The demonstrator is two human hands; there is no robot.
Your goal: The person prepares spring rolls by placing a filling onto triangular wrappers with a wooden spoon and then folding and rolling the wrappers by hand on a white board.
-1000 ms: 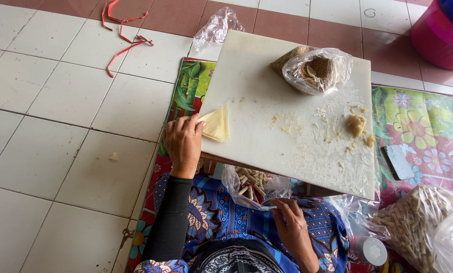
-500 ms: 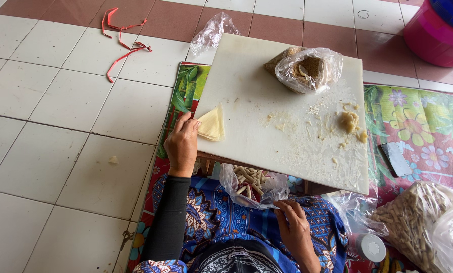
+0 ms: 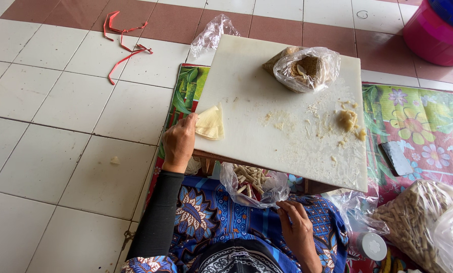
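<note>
Your left hand (image 3: 179, 143) pinches the pale yellow folded triangular pastry wrapper (image 3: 210, 123), apex toward twelve o'clock, while your right hand (image 3: 297, 230) fingers the clear plastic bag (image 3: 254, 186).

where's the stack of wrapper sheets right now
In the head view, the pale triangular wrapper stack lies at the left edge of the white board, touching the left hand, far from the filling lump.

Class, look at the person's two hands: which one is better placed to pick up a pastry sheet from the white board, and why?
Left. The left hand already touches the pastry sheets at the white board's edge; the right hand is down at the plastic bag.
</note>
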